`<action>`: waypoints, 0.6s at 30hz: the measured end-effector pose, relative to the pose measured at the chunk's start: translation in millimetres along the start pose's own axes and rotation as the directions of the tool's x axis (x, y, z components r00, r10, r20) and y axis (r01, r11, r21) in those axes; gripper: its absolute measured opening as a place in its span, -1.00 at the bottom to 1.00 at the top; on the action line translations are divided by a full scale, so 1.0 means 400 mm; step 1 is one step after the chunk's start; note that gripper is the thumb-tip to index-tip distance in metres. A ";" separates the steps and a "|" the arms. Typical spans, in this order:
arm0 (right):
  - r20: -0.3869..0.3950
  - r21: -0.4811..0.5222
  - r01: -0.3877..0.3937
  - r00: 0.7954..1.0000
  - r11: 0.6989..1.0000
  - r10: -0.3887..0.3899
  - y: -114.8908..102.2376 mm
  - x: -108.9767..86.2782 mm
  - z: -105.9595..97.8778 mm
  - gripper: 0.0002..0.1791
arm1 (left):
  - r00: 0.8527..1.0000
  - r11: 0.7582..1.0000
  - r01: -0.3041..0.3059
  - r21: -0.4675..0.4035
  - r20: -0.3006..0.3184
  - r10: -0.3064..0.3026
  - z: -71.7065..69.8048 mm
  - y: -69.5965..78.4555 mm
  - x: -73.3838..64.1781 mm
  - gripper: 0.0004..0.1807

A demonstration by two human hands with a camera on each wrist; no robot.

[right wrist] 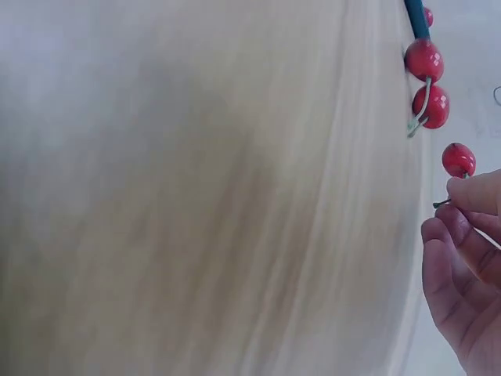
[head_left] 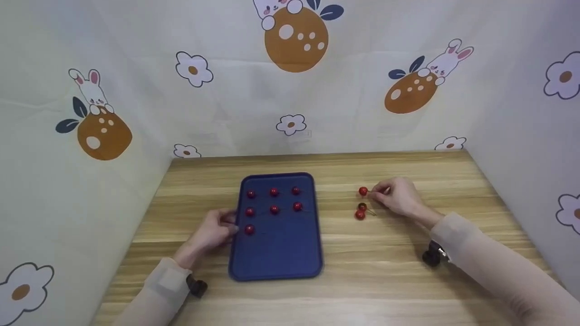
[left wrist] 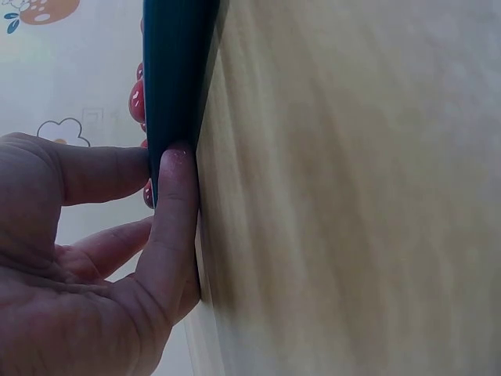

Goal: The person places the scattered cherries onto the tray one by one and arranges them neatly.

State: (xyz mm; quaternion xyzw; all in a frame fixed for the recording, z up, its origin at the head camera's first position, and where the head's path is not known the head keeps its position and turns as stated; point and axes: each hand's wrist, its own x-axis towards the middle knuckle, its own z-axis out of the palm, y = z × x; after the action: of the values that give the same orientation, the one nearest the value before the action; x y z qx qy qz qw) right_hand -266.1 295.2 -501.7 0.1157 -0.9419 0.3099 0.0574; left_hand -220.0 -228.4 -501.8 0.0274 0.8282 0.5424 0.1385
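Note:
My right hand [head_left: 398, 197] pinches the stem of a red cherry [head_left: 363, 191] between thumb and fingertips, right of the tray. In the right wrist view this cherry [right wrist: 459, 160] hangs just beyond the fingertips. Close by lie two more cherries with stems, a red one [head_left: 360, 214] and a darker-looking one [head_left: 362, 206]. A dark blue tray [head_left: 276, 258] bears several red cherries in rows, its front part bare. At the tray's left side, my left hand [head_left: 213, 233] grips the rim, with the thumb and a finger pressed against it in the left wrist view.
The wood-grain table [head_left: 362, 290] reaches back to a pale cloth wall [head_left: 235, 108] printed with rabbits, oranges and flowers. Similar cloth stands at both sides. Dark wrist devices [head_left: 197, 286] sit at both sleeves.

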 end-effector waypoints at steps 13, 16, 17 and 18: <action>0.030 0.141 0.083 0.996 0.987 -0.088 -0.092 -0.009 0.024 -0.93 | 1.000 1.000 0.014 -0.003 -0.006 -0.014 0.001 -0.001 -0.001 -0.28; 0.038 0.183 0.113 0.992 0.977 -0.122 -0.117 -0.012 0.033 -0.94 | 1.000 1.000 0.015 -0.005 -0.005 -0.015 0.002 0.000 -0.001 -0.28; 0.040 0.198 0.121 0.991 0.973 -0.131 -0.126 -0.013 0.035 -0.94 | 1.000 1.000 0.015 -0.002 -0.004 -0.015 0.002 0.000 -0.001 -0.27; 0.043 0.215 0.125 0.990 0.969 -0.137 -0.133 -0.015 0.038 -0.93 | 1.000 1.000 0.017 -0.002 -0.004 -0.017 0.002 0.002 -0.001 -0.27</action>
State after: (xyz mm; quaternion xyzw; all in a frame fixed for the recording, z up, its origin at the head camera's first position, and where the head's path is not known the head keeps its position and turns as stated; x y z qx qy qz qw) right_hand -247.5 245.6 -484.3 0.1919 -0.8952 0.4004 0.0381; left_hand -219.4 -227.4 -501.5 0.0191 0.8282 0.5420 0.1416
